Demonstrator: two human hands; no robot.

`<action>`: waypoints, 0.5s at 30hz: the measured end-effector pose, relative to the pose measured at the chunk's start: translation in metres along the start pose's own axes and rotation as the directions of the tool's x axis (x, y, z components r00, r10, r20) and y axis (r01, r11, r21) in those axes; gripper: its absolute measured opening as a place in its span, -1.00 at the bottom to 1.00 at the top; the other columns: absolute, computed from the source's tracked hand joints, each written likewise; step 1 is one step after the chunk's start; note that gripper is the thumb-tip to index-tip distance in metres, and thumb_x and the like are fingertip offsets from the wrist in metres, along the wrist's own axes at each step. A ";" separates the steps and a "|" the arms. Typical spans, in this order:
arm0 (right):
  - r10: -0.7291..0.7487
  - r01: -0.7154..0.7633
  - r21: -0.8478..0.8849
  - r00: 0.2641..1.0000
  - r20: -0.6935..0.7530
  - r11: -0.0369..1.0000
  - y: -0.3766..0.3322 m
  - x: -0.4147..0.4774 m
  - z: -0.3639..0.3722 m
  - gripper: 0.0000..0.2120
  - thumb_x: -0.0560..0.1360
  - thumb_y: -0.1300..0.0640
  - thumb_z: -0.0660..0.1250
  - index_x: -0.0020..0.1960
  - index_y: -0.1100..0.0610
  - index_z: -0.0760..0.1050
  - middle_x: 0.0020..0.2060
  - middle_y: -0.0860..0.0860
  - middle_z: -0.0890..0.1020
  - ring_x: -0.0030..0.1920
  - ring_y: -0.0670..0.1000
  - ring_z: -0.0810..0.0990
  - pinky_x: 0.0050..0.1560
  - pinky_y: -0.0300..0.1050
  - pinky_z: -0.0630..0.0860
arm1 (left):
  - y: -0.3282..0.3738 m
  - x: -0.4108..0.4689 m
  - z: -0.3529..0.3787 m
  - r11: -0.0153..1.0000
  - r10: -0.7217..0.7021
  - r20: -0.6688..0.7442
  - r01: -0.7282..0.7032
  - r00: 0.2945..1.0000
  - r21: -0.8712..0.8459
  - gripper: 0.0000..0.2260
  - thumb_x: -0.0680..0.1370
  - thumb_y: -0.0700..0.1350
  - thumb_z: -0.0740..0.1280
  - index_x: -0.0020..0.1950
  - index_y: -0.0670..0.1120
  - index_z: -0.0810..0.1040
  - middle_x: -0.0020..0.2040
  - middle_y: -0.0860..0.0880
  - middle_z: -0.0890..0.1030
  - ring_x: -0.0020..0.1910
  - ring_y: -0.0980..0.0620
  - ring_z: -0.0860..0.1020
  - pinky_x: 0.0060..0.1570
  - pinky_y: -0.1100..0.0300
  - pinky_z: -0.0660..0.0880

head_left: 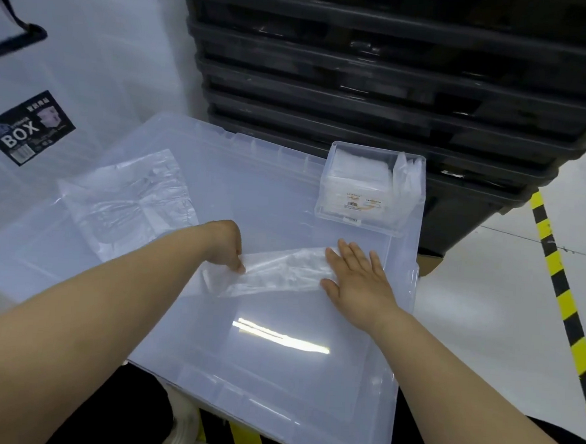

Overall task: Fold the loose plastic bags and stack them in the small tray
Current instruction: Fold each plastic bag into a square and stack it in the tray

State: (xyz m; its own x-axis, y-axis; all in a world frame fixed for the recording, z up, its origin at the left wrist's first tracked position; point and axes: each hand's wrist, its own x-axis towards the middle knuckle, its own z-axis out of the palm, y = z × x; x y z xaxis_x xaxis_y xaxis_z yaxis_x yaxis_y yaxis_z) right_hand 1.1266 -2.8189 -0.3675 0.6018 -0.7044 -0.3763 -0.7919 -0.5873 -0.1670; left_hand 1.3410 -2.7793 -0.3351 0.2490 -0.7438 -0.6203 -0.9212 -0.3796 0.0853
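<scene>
Mid-fold on a large translucent lid (pixel 275 375): a clear plastic bag (pixel 282 269), already narrowed to a long strip, lying right of the lid's centre with its long axis running from 9 o'clock to 3 o'clock, the 3 o'clock end tipped slightly away. Left hand (pixel 227 243) at the 9 o'clock end, fingers curled, thumb and fingertips closed on the bag's edge in a pinch. Right hand (pixel 357 275) at the 3 o'clock end, fingers straight and spread, palm down, pressing the strip flat and gripping nothing. Small tray (pixel 380 229) at 1 o'clock from the strip, near the right hand's fingertips, standing at the lid's far right corner, part-filled with folded bags, more tucked upright against its right wall. Loose bags (pixel 128 194) in a crumpled, unfolded heap at 10 o'clock, well apart from the tray and nearer the left hand. Likely next, by judgement only: the pinched end carried along the long axis toward 3 o'clock and laid over the pressed end, shortening the strip before the short trip to 1 o'clock, with the right hand the nearer to the tray. Thin, slippery film, probably apt to spring open once released. At 12 o'clock, stacked black crates (pixel 362 71); at 3 o'clock on the floor, yellow-and-black hazard tape (pixel 561 296); at 10 o'clock, a clear storage box (pixel 26 130) labelled BOX.
</scene>
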 end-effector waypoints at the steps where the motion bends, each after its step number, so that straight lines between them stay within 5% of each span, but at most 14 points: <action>1: 0.000 0.000 0.001 1.000 -0.001 1.000 0.000 0.000 0.000 -0.48 0.64 -0.04 -0.12 0.52 0.05 -0.20 0.50 0.00 -0.23 0.49 -0.03 -0.27 0.41 -0.08 -0.37 | 0.000 0.000 0.000 1.000 0.005 0.018 -0.005 1.000 0.017 -0.79 0.49 -0.04 0.37 -0.13 -0.20 0.54 -0.14 -0.07 0.43 -0.13 -0.02 0.38 -0.41 0.32 0.24; 6: 0.014 -0.012 0.012 0.994 -0.110 1.000 -0.002 -0.002 -0.001 -0.45 0.63 -0.04 -0.05 0.52 0.03 -0.21 0.50 0.00 -0.22 0.49 -0.02 -0.25 0.41 -0.08 -0.38 | -0.005 -0.010 0.007 1.000 0.031 -0.025 -0.031 0.999 -0.005 -0.77 0.50 -0.05 0.35 -0.29 -0.11 0.42 -0.34 0.04 0.33 -0.18 0.00 0.39 -0.38 0.27 0.26; 10: -0.059 0.072 0.034 0.952 -0.300 0.997 -0.011 -0.006 -0.006 -0.43 0.62 -0.03 0.01 0.52 0.05 -0.17 0.51 0.01 -0.19 0.50 -0.02 -0.22 0.38 -0.14 -0.41 | -0.019 -0.032 0.014 0.961 0.004 -0.100 -0.031 0.995 -0.274 -0.74 0.49 -0.09 0.38 -0.35 -0.08 0.39 -0.37 0.03 0.39 -0.38 0.12 0.35 -0.42 0.33 0.23; 13: -0.110 0.122 0.014 0.931 -0.348 0.992 -0.017 -0.005 -0.005 -0.44 0.61 -0.01 0.04 0.52 0.07 -0.11 0.51 0.02 -0.14 0.51 -0.01 -0.19 0.33 -0.18 -0.43 | -0.029 -0.049 0.024 0.846 -0.090 -0.153 -0.006 0.984 -0.533 -0.74 0.47 -0.16 0.39 -0.38 -0.09 0.41 -0.42 0.02 0.41 -0.41 0.12 0.36 -0.44 0.35 0.26; 15: -0.141 0.151 -0.008 0.901 -0.410 0.988 -0.020 -0.004 -0.001 -0.46 0.59 0.02 0.13 0.50 0.14 0.06 0.50 0.09 0.03 0.51 0.06 -0.01 0.37 -0.12 -0.32 | -0.033 -0.054 0.034 0.660 -0.195 -0.185 -0.010 0.963 -0.751 -0.76 0.47 -0.21 0.39 -0.37 -0.12 0.44 -0.43 -0.01 0.43 -0.45 0.10 0.37 -0.51 0.38 0.30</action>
State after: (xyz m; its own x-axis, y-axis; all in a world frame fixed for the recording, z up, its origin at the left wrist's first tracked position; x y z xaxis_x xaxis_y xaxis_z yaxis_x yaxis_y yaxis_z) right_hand 1.1406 -2.8050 -0.3618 0.6966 -0.7151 0.0584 -0.6909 -0.6905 -0.2144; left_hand 1.3478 -2.7084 -0.3308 0.4751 -0.7440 -0.4699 -0.3862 -0.6561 0.6483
